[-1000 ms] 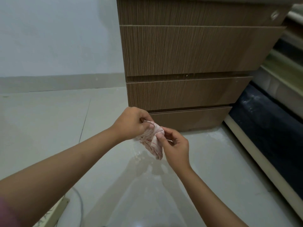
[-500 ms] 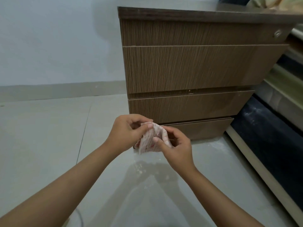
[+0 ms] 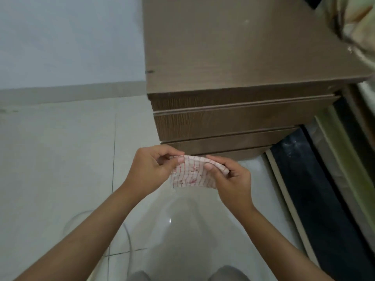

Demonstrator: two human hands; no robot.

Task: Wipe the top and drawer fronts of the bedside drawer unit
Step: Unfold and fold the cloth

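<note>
- View has tipped down vs 0.5 s ago: drawer unit (image 3: 243,78) top now in full sight, drawer fronts squashed to thin bands; cloth (image 3: 192,175) has gone from bunched to spread between hands.
- Left hand (image 3: 150,171) pinches cloth's left top edge w/ thumb + fingers; right hand (image 3: 233,179) pinches right top edge. Cloth hangs in air over floor (image 3: 60,159), just in front of unit's bottom front edge, not touching it.
- Risk: only edge pinches, so cloth may slip or drop to floor when one hand lets go to wipe.
- Risk: thin single layer could bunch and skip patches on top.
- Risk: bedding (image 3: 357,27) overlaps top's far right corner; wipe may snag it or miss that corner.
- Risk: grooves btwn fronts prob missed.
</note>
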